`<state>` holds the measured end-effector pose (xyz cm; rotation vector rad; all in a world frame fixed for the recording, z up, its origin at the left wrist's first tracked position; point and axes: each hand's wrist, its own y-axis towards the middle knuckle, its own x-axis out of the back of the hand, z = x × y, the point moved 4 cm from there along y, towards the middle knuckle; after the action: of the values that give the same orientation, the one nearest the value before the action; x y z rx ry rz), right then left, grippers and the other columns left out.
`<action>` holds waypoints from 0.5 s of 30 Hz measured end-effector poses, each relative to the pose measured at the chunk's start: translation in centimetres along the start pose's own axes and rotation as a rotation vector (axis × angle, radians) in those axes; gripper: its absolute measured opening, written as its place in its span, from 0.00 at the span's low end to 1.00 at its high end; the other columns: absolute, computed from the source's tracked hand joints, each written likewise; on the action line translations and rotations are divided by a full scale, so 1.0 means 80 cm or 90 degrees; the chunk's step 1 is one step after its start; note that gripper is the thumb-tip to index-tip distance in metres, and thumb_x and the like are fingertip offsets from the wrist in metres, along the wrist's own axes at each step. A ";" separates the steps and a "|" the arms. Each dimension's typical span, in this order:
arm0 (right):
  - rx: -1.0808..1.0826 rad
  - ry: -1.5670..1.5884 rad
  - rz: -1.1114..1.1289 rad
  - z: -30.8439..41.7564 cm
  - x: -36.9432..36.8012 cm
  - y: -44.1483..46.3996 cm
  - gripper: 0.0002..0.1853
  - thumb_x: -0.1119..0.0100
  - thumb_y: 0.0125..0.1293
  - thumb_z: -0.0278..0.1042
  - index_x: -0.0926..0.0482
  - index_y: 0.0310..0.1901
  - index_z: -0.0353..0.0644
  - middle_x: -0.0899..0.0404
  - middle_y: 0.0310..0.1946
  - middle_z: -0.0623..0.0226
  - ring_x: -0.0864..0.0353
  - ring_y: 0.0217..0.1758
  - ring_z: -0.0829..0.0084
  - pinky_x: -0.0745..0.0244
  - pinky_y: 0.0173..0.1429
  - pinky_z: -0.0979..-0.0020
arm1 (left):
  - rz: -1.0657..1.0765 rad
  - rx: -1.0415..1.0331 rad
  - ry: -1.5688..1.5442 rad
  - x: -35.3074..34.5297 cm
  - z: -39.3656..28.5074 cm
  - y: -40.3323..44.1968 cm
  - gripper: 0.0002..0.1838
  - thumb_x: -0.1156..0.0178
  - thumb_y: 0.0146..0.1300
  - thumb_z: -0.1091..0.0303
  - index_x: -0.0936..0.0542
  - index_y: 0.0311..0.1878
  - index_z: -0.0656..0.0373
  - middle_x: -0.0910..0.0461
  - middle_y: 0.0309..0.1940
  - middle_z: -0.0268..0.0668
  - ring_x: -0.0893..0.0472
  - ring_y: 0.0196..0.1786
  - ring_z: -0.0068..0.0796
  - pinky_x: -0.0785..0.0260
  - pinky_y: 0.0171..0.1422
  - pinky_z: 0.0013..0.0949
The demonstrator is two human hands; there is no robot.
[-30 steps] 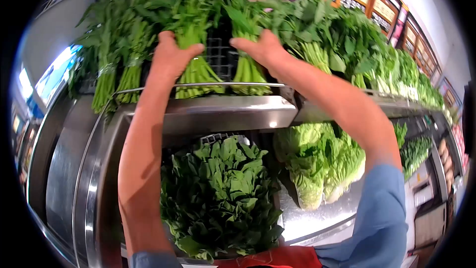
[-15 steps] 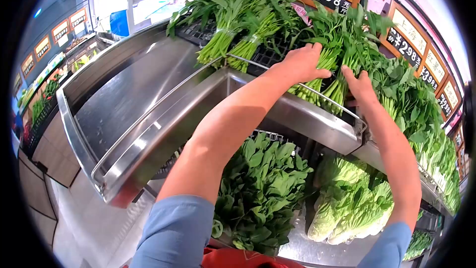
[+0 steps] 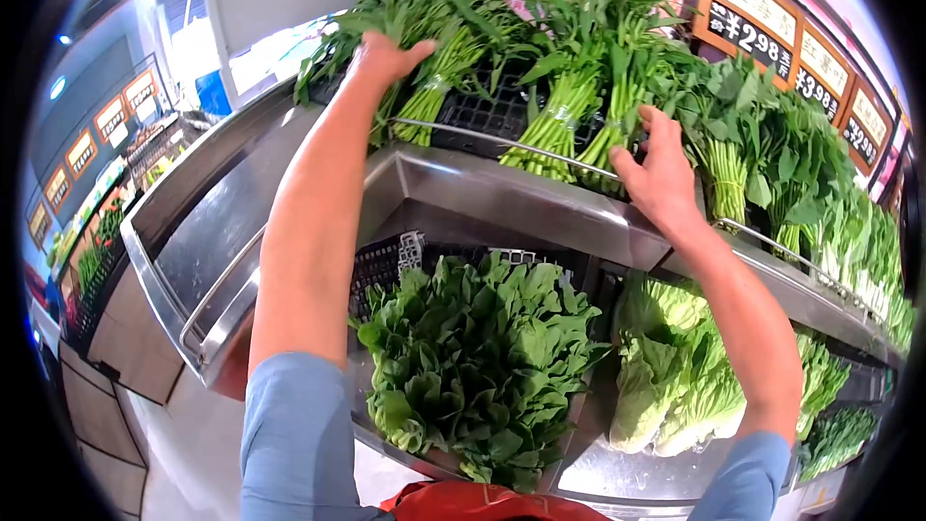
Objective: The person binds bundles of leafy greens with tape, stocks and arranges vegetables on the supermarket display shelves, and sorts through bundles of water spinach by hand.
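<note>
Bunches of water spinach with pale tied stems stand on a black crate tray on the upper shelf. My left hand (image 3: 384,58) is at the left water spinach bunches (image 3: 439,77), its thumb stretched apart from the fingers; the leaves partly hide the fingertips. My right hand (image 3: 664,169) is open beside the right-hand water spinach bunch (image 3: 625,87), thumb and fingers apart near its stems. Another water spinach bunch (image 3: 564,106) lies just left of that one. A thin metal rail (image 3: 502,139) runs across the stems.
Below the steel shelf edge (image 3: 540,188) sit dark leafy greens (image 3: 473,357) and pale lettuce-like heads (image 3: 666,376). Further bunched greens (image 3: 728,174) continue to the right. Price signs (image 3: 748,14) stand behind. A bare steel tray (image 3: 217,212) lies at the left.
My left hand has moved left from the right-hand bunches to the left bunches. My right hand stays near the right bunch's stems. The view has shifted slightly.
</note>
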<state>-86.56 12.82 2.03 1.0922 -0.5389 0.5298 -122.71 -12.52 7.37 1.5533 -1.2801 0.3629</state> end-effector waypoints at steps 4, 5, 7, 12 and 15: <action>-0.002 0.031 0.020 -0.002 0.002 0.002 0.30 0.37 0.61 0.42 0.34 0.62 0.39 0.32 0.57 0.50 0.25 0.58 0.49 0.28 0.61 0.54 | 0.112 0.032 0.020 -0.020 0.013 0.004 0.77 0.36 0.38 0.16 0.49 0.72 0.80 0.39 0.71 0.62 0.32 0.71 0.52 0.37 0.74 0.45; 0.004 0.039 0.021 -0.003 0.002 0.002 0.30 0.38 0.61 0.43 0.34 0.62 0.39 0.32 0.56 0.50 0.25 0.58 0.48 0.28 0.60 0.53 | 0.139 0.068 0.011 -0.011 0.009 -0.010 0.78 0.36 0.37 0.16 0.49 0.72 0.80 0.39 0.71 0.62 0.32 0.72 0.52 0.38 0.74 0.45; -0.002 0.053 0.040 -0.003 0.002 0.001 0.29 0.38 0.61 0.43 0.33 0.61 0.38 0.32 0.56 0.50 0.24 0.55 0.48 0.27 0.58 0.53 | 0.110 0.130 0.032 -0.008 0.007 -0.026 0.79 0.36 0.36 0.15 0.50 0.73 0.79 0.38 0.70 0.62 0.32 0.71 0.51 0.39 0.75 0.45; 0.001 0.058 0.037 -0.005 0.003 0.001 0.27 0.37 0.61 0.42 0.30 0.58 0.38 0.31 0.54 0.51 0.21 0.48 0.51 0.25 0.55 0.53 | 0.126 0.071 -0.092 -0.024 0.010 -0.024 0.85 0.37 0.32 0.13 0.56 0.71 0.87 0.39 0.69 0.69 0.34 0.73 0.54 0.43 0.77 0.41; 0.019 0.079 0.029 -0.006 0.000 0.001 0.25 0.37 0.61 0.42 0.29 0.56 0.38 0.30 0.52 0.53 0.19 0.42 0.56 0.24 0.52 0.56 | 0.156 0.035 -0.098 -0.017 0.002 -0.027 0.85 0.33 0.32 0.16 0.55 0.70 0.89 0.43 0.71 0.70 0.38 0.75 0.55 0.43 0.77 0.42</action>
<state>-86.54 13.33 1.94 1.0701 -0.4495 0.6425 -121.44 -12.21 5.14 1.4961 -1.6001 0.4434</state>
